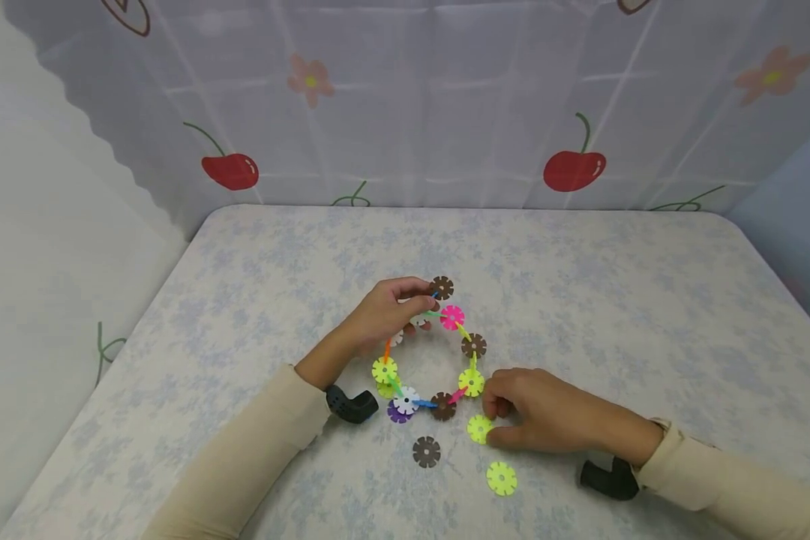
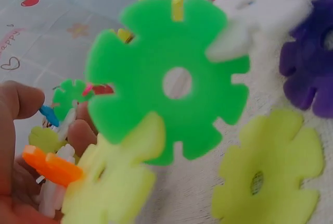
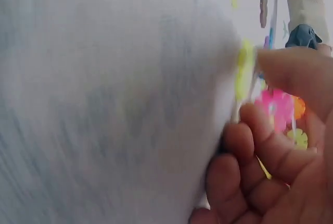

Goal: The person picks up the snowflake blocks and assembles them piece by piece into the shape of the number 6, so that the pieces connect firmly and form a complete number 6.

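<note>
A ring of notched plastic snowflake discs (image 1: 471, 382), slotted together in several colours, stands on the table. My left hand (image 1: 388, 307) grips its far left part, thumb and fingers around white and blue discs below an upright brown disc (image 1: 442, 287). In the left wrist view, a green disc (image 2: 125, 99) of the ring looms close, beside an orange disc (image 2: 52, 165). My right hand (image 1: 547, 412) is beside the ring's right side, fingers loosely bent. Its thumb meets the edge of a loose yellow disc (image 1: 479, 429) lying on the table; no grip on it shows.
Another yellow disc (image 1: 502, 478) and a dark brown disc (image 1: 427, 452) lie loose nearer me. A purple disc (image 1: 400, 412) lies by the ring's near left part. The patterned table (image 1: 614, 300) ends at a fruit-print curtain (image 1: 418, 112).
</note>
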A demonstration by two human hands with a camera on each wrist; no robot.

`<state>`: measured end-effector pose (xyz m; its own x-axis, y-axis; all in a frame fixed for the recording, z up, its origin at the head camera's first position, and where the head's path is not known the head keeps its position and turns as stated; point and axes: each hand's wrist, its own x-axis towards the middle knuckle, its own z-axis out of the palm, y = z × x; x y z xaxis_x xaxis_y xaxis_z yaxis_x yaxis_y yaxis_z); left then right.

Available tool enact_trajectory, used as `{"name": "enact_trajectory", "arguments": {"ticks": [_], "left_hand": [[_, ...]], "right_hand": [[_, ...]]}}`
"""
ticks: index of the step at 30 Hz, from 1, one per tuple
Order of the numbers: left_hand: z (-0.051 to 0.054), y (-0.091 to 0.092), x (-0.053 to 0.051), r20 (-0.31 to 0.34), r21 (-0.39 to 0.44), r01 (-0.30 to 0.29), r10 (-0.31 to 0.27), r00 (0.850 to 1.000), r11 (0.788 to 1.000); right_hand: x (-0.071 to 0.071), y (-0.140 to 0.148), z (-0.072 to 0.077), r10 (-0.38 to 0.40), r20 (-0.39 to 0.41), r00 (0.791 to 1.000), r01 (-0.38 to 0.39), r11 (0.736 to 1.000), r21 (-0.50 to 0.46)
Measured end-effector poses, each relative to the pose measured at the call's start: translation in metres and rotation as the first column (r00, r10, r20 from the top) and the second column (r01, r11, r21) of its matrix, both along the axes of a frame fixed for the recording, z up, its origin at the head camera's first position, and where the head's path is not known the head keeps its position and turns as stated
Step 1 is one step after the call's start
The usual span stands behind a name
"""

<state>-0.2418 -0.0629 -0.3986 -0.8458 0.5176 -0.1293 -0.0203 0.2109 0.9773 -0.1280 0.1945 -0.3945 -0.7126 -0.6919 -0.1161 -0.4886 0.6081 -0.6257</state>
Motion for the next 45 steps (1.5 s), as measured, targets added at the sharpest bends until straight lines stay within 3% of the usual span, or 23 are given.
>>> {"name": "enact_trajectory", "arguments": {"ticks": [7, 11, 14, 21, 23, 27, 31, 35, 40, 45], "left_hand": [[0.000, 0.001, 0.000, 0.051, 0.050, -0.051, 0.049, 0.998, 0.997], [0.001, 0.000, 0.001, 0.057, 0.055, -0.051, 0.048, 0.997, 0.997], [0.000, -0.001, 0.001, 0.048, 0.015, -0.046, 0.045, 0.998, 0.999], [0.000, -0.002, -0.001, 0.022, -0.048, -0.030, 0.031, 0.999, 0.998], [0.000, -0.003, -0.002, 0.046, -0.044, -0.026, 0.028, 0.999, 0.999], [0.002, -0.005, -0.004, 0.143, -0.017, -0.031, 0.033, 0.989, 0.999], [0.003, -0.006, -0.005, 0.255, 0.009, -0.037, 0.034, 0.966, 0.999], [0.006, -0.006, -0.007, 0.312, 0.041, -0.005, -0.008, 0.950, 0.999], [0.008, -0.004, -0.008, 0.275, 0.066, 0.032, -0.049, 0.960, 0.997], [0.005, 0.000, -0.008, 0.212, 0.075, 0.069, -0.083, 0.974, 0.995]], "right_hand": [[0.008, -0.007, -0.002, -0.072, -0.121, 0.990, 0.079, 0.995, 0.056], [0.010, -0.007, 0.000, -0.048, -0.068, 0.997, 0.052, 0.997, 0.058], [0.011, -0.007, 0.000, -0.043, -0.036, 0.998, 0.045, 0.997, 0.062], [0.014, -0.010, 0.003, -0.038, -0.085, 0.996, 0.050, 0.988, 0.149], [0.014, -0.010, 0.005, -0.021, -0.076, 0.997, 0.033, 0.985, 0.167], [0.011, -0.007, 0.011, -0.014, 0.053, 0.998, 0.006, 0.988, 0.151], [-0.005, 0.005, 0.023, -0.023, 0.129, 0.991, 0.021, 1.000, 0.013], [-0.032, 0.021, 0.037, -0.115, 0.042, 0.992, 0.120, 0.982, -0.146], [-0.072, 0.028, 0.041, -0.261, -0.115, 0.958, 0.222, 0.935, -0.275], [-0.104, 0.020, 0.031, -0.251, -0.286, 0.925, 0.164, 0.941, -0.296]]}}
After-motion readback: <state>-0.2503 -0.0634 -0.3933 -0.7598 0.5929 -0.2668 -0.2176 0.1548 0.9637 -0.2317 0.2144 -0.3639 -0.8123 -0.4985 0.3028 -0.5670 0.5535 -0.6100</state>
